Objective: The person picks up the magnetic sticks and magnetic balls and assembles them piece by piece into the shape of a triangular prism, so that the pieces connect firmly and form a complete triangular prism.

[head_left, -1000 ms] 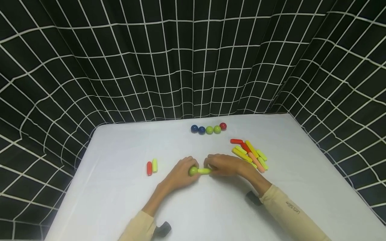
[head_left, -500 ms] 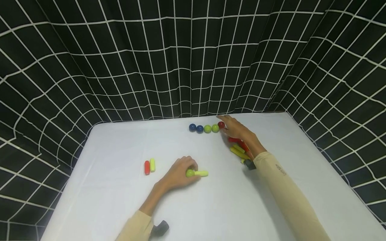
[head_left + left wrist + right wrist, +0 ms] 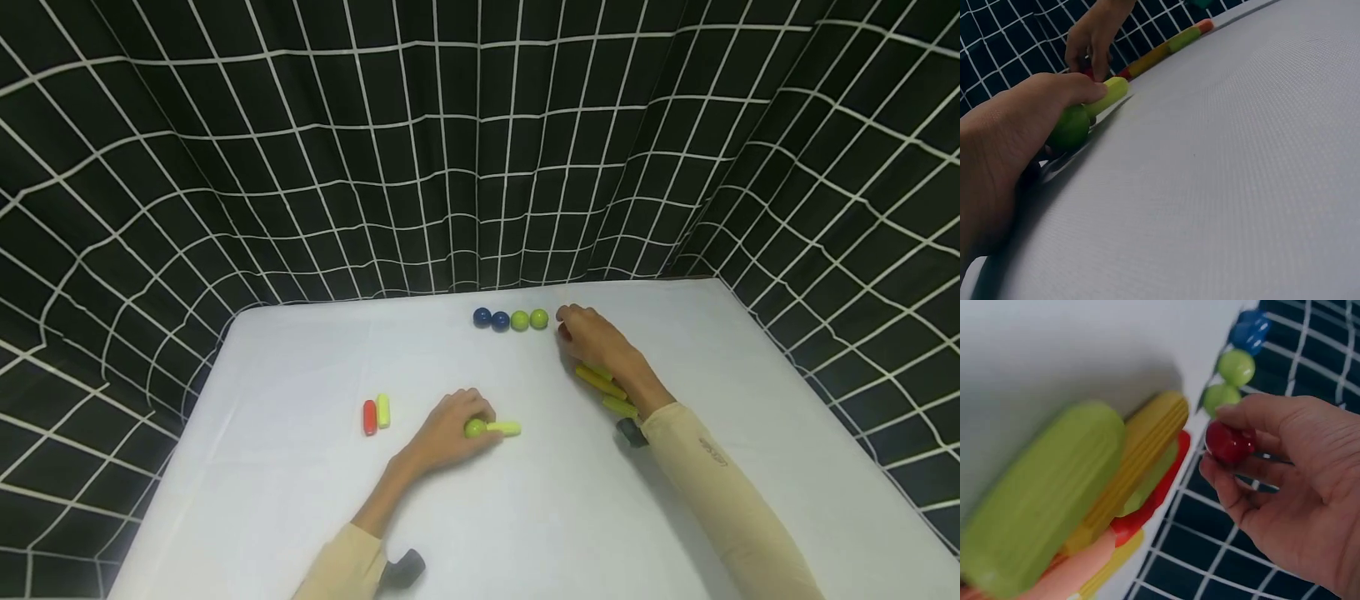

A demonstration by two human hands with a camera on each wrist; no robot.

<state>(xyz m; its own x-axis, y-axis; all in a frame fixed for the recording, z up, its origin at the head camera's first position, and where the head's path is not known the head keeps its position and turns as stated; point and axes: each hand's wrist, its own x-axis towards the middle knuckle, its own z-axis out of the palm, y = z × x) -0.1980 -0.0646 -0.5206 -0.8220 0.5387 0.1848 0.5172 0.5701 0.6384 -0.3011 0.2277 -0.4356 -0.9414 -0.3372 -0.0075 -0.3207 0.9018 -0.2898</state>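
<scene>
My left hand (image 3: 448,429) rests on the cloth with its fingers around a green ball (image 3: 476,428). A yellow-green ribbed stick (image 3: 505,428) meets the ball end-on, and the thumb lies along the stick in the left wrist view. At the back right, my right hand (image 3: 597,340) pinches a glossy red ball (image 3: 1230,442) between thumb and fingers; the head view mostly hides that ball. Close by are two green balls (image 3: 529,320) and two blue balls (image 3: 491,320) in a row. Below the right hand lies a pile of coloured sticks (image 3: 601,382), partly covered by the hand and forearm.
A red stick (image 3: 370,417) and a yellow-green stick (image 3: 383,411) lie side by side left of the left hand. White cloth (image 3: 300,350) covers the table. Dark curtains with a white grid (image 3: 420,150) hang behind it and at both sides.
My right hand has left the yellow-green stick, reached to the back row and taken the red ball, then drawn back slightly toward the pile. The left hand stays on the green ball.
</scene>
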